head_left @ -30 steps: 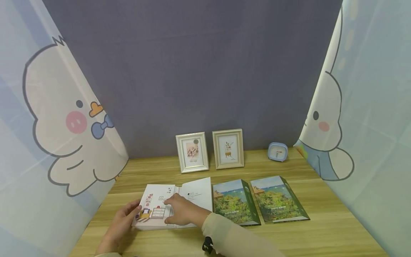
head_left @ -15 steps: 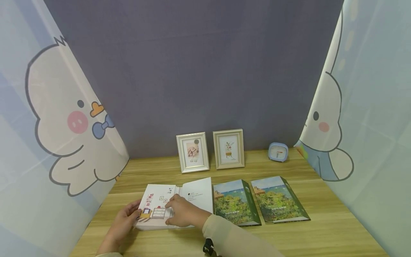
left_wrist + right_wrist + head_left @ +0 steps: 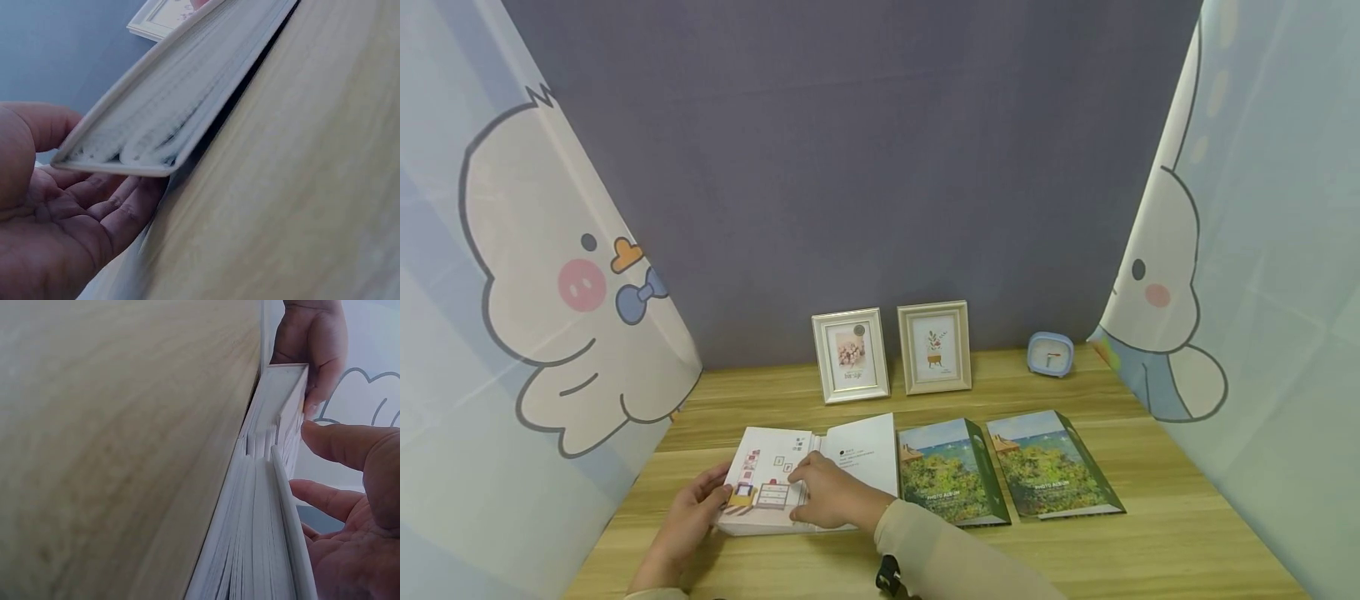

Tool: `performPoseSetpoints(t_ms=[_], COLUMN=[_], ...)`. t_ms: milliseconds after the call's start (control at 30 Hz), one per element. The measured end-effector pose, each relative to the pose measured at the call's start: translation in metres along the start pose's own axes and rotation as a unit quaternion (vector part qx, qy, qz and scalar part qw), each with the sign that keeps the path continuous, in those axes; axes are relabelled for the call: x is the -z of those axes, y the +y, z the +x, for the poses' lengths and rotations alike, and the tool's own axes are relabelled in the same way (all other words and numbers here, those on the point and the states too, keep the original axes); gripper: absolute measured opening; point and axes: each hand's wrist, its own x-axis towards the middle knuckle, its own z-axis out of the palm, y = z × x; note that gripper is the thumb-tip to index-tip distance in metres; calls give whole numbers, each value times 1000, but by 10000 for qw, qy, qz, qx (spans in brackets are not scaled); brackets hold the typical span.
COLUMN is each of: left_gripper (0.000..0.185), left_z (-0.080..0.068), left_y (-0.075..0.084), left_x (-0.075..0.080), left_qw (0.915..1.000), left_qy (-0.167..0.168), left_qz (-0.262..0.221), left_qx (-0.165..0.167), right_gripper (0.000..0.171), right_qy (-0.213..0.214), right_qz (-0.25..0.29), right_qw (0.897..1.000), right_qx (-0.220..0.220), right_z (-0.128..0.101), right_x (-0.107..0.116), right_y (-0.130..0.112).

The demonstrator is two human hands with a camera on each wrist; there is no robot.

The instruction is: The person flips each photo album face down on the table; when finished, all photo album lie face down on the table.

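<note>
A white photo album with a drawn room scene on its cover lies at the left of a row of albums. My left hand grips its left edge, thumb on the cover. In the left wrist view, the fingers curve under the spine, and a dark gap shows beneath the album. My right hand rests with spread fingers along the cover's right side. Directly beside it is a second white album with small print, partly covered by the right hand. The right wrist view shows their page blocks end to end.
Two green-edged photo albums with a seaside garden picture lie to the right on the wooden table. Behind stand two picture frames and a small blue clock. A grey curtain closes off the back.
The album with the room scene has shifted slightly toward the back and right, with both hands moving along a little. The other albums have not moved.
</note>
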Motion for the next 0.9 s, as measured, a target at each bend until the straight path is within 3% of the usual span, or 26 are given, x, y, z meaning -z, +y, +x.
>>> performPoseSetpoints(t_ms=[267,567,900], left_gripper=[59,56,50], left_z=[-1,-8,-9], left_y=[5,9,6], left_x=[-2,-5,-5], left_qw=[9975,9856,9736], left_qy=[193,-59,-364], left_qz=[-662,-1513,-1901], left_qx=[-144,-758,-1207], right_gripper=[49,53,55], right_qy=[122,160,312], right_qz=[-21,142,248], right_qw=[9999,9997,9991], right_qx=[-44,-113,-106], right_z=[1,1,1], right_x=[1,1,2], right_y=[-1,-1,-1])
